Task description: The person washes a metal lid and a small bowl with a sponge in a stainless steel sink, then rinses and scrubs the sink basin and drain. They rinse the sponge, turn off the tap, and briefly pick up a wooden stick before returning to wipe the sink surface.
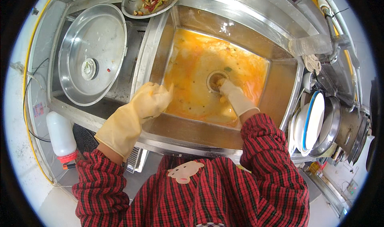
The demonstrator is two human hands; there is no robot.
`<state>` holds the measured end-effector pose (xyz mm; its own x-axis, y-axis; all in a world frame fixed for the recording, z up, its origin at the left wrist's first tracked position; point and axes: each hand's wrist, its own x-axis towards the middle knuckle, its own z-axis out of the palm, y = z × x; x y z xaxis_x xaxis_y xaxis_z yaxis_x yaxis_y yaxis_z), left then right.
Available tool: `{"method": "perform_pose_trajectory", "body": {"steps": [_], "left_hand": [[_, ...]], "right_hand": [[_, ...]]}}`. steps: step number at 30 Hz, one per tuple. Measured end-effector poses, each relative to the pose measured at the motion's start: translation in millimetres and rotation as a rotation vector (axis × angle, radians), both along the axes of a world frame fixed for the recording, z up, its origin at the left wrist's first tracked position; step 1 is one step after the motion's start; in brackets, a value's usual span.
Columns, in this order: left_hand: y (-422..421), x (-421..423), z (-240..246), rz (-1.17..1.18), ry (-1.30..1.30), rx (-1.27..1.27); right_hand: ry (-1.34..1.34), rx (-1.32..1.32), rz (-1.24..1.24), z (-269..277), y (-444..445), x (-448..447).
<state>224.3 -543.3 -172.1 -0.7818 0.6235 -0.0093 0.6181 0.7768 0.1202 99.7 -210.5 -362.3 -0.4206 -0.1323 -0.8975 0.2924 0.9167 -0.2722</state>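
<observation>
My right hand [235, 95], in a pale rubber glove, reaches down into the stainless-steel sink basin [204, 134]. Its fingertips are at the round drain opening [214, 79], partly sunk in it, so whatever they grip is hidden. Orange, greasy liquid [192, 62] with small food bits coats the basin floor. A dark green scrap [228, 68] lies just beyond the drain. Over the basin's front left corner is my left hand [153, 99], gloved alike, with its fingers curled. Nothing shows clearly in it, and its palm side is turned out of sight.
A large round metal basin [93, 44] sits at the left, a small white dish inside it. Behind the divider stands a metal bowl [150, 2] of food scraps. Plates [313, 122] and pans lean at the right. A white bottle [61, 134] is at the front left.
</observation>
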Motion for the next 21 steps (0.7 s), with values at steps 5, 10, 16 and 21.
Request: {"method": "perform_pose_trajectory", "body": {"steps": [5, 10, 16, 21], "left_hand": [[0.7, -0.8, 0.3, -0.007, 0.045, 0.049], [-0.7, 0.6, -0.4, 0.007, -0.033, 0.039], [-2.4, -0.3, -2.3, 0.010, -0.061, 0.124], [-0.2, 0.7, -2.8, 0.036, -0.069, 0.094]], "right_hand": [[0.141, 0.031, 0.291, 1.7, -7.1, 2.4], [0.046, 0.023, 0.089, -6.4, -4.2, 8.8], [0.033, -0.080, -0.124, 14.3, -10.7, 4.8], [0.033, 0.052, -0.213, 32.4, -9.9, 4.8]]}}
